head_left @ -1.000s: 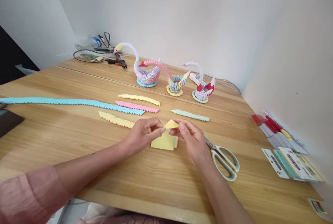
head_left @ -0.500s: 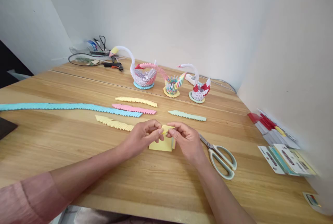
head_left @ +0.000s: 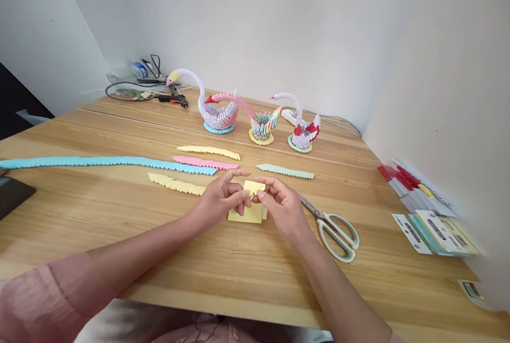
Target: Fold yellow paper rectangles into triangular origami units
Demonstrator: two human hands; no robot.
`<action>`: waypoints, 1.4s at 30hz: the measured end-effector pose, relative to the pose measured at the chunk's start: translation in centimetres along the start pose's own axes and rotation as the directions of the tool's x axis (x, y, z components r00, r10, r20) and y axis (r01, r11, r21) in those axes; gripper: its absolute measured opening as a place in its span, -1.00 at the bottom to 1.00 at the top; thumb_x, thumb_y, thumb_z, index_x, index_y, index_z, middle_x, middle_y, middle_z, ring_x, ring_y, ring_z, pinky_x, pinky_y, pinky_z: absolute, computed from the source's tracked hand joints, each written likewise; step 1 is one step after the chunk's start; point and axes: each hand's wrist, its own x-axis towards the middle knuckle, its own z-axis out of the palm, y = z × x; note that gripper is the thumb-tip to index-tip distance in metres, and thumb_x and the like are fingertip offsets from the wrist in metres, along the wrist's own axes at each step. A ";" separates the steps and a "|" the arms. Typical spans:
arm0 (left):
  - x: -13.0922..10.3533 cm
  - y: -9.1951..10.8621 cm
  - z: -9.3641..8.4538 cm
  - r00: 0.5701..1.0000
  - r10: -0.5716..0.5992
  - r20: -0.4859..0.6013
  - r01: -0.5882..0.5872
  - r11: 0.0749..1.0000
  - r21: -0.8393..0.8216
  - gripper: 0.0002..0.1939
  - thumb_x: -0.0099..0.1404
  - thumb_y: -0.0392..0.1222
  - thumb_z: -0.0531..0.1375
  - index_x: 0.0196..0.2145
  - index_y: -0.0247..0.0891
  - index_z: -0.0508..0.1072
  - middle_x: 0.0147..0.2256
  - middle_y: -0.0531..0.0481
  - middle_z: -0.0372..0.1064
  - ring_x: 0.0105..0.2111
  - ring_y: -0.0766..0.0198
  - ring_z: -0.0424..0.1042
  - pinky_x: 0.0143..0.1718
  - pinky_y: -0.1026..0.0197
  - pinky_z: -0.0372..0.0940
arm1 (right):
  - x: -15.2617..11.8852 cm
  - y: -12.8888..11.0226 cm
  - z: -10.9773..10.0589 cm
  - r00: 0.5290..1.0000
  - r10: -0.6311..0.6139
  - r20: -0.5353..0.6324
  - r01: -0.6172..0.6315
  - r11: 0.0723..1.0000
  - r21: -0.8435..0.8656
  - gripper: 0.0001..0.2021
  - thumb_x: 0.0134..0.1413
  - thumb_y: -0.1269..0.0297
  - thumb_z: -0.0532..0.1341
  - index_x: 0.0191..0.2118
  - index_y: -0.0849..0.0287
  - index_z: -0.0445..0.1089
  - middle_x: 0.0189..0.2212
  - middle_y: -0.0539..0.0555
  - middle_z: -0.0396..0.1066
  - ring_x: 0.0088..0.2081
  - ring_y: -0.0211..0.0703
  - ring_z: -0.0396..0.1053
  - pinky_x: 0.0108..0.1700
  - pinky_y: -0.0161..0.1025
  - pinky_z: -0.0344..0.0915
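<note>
Paper [head_left: 254, 186], between left grip [head_left: 220, 196] and right grip [head_left: 285, 206]

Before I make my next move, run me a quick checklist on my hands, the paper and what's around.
1. Left hand on the small yellow paper: ok.
2. Right hand on the paper too: ok.
3. Creases sharp: cannot tell, too small to see.
4. Yellow sheet on the table uncovered: not ok, hands partly cover it.
5. Scissors tips clear of your right hand: cannot tell, they're hidden.
6. Green strip apart from both hands: ok.
</note>
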 end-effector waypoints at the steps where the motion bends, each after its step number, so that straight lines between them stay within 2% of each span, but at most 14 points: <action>1: 0.0 0.1 -0.1 1.000 -0.016 0.024 0.017 0.999 -0.051 -0.56 0.18 -0.11 0.20 -0.04 -0.29 0.18 -0.56 0.11 0.38 -0.64 0.37 0.32 -0.53 0.28 0.24 | 0.0 0.0 0.0 1.000 -0.004 0.002 0.004 1.000 0.004 -0.75 0.01 0.31 0.18 -0.14 0.16 0.40 -0.50 -0.04 0.37 -0.38 -0.22 0.39 -0.34 -0.30 0.25; 8: -0.1 0.2 -0.4 0.990 -0.073 0.117 0.100 0.966 -0.237 -0.59 0.18 -0.12 0.23 -0.04 -0.27 0.27 -0.53 0.07 0.41 -0.64 0.39 0.33 -0.54 0.31 0.20 | 0.1 0.2 -0.1 0.999 -0.024 -0.027 0.025 0.999 0.037 -0.78 -0.02 0.26 0.21 -0.21 0.16 0.44 -0.50 -0.04 0.37 -0.40 -0.24 0.37 -0.29 -0.28 0.28; 10: -0.1 0.1 -0.4 0.989 -0.079 0.125 0.109 0.962 -0.252 -0.59 0.18 -0.13 0.24 -0.04 -0.28 0.29 -0.53 0.06 0.42 -0.64 0.39 0.34 -0.55 0.31 0.19 | 0.1 0.2 -0.1 0.999 -0.039 -0.033 0.040 0.998 0.041 -0.79 -0.03 0.26 0.22 -0.22 0.15 0.45 -0.50 -0.05 0.37 -0.42 -0.27 0.34 -0.32 -0.30 0.28; 14: -0.1 0.1 -0.4 0.989 -0.092 0.117 0.123 0.951 -0.285 -0.56 0.17 -0.13 0.25 -0.01 -0.26 0.29 -0.55 0.07 0.41 -0.65 0.39 0.33 -0.56 0.32 0.18 | 0.1 0.2 -0.1 0.997 -0.068 -0.037 0.069 0.997 0.039 -0.72 -0.02 0.27 0.23 -0.12 0.10 0.42 -0.44 -0.03 0.41 -0.39 -0.26 0.33 -0.34 -0.31 0.27; 18: 0.0 0.1 -0.4 0.984 -0.112 0.138 0.151 0.936 -0.319 -0.55 0.14 -0.12 0.27 -0.03 -0.30 0.35 -0.57 0.06 0.40 -0.66 0.39 0.31 -0.58 0.32 0.17 | 0.0 0.2 -0.2 0.995 -0.099 -0.024 0.099 0.995 0.015 -0.78 -0.01 0.26 0.23 -0.19 0.13 0.46 -0.33 0.04 0.47 -0.34 -0.23 0.37 -0.29 -0.28 0.30; 24: 0.1 0.1 -0.5 0.974 -0.147 0.173 0.199 0.920 -0.336 -0.49 0.10 -0.11 0.31 -0.01 -0.33 0.37 -0.57 0.06 0.39 -0.65 0.41 0.30 -0.57 0.32 0.14 | -0.1 0.2 -0.1 0.991 -0.130 -0.037 0.128 0.990 -0.061 -0.78 0.02 0.23 0.21 -0.20 0.17 0.45 -0.42 0.03 0.48 -0.38 -0.20 0.40 -0.33 -0.27 0.30; 29: 0.0 0.2 -0.6 0.969 -0.187 0.164 0.226 0.937 -0.265 -0.46 0.07 -0.09 0.32 -0.01 -0.34 0.38 -0.57 0.07 0.38 -0.65 0.42 0.28 -0.56 0.31 0.15 | -0.3 -0.1 0.2 0.976 -0.207 -0.060 0.189 0.956 -0.226 -0.79 0.06 0.25 0.16 -0.21 0.17 0.44 -0.35 0.05 0.49 -0.40 -0.22 0.38 -0.36 -0.30 0.28; 34: 0.0 -0.2 -0.5 0.976 -0.179 0.122 0.187 0.981 -0.059 -0.46 0.11 -0.06 0.27 0.02 -0.33 0.37 -0.58 0.09 0.37 -0.64 0.41 0.28 -0.56 0.31 0.18 | -0.4 -0.3 0.5 0.971 -0.232 -0.065 0.197 0.922 -0.334 -0.81 0.06 0.26 0.16 -0.24 0.17 0.45 -0.37 0.05 0.50 -0.42 -0.21 0.38 -0.38 -0.29 0.27; 37: 0.0 -0.3 -0.3 0.987 -0.133 0.087 0.130 0.991 0.041 -0.49 0.14 -0.04 0.24 0.01 -0.32 0.39 -0.58 0.09 0.36 -0.66 0.42 0.26 -0.57 0.33 0.19 | -0.4 -0.3 0.6 0.976 -0.207 -0.073 0.171 0.925 -0.341 -0.82 0.05 0.26 0.15 -0.26 0.17 0.45 -0.42 0.04 0.48 -0.47 -0.22 0.35 -0.46 -0.31 0.22; 42: -0.1 -0.2 -0.3 0.991 -0.092 0.095 0.084 0.992 0.089 -0.51 0.17 -0.03 0.20 0.01 -0.34 0.38 -0.56 0.08 0.35 -0.65 0.42 0.27 -0.58 0.34 0.18 | -0.3 -0.4 0.5 0.993 -0.103 -0.063 0.084 0.963 -0.255 -0.81 0.02 0.23 0.16 -0.27 0.17 0.44 -0.48 0.02 0.44 -0.53 -0.26 0.29 -0.56 -0.35 0.13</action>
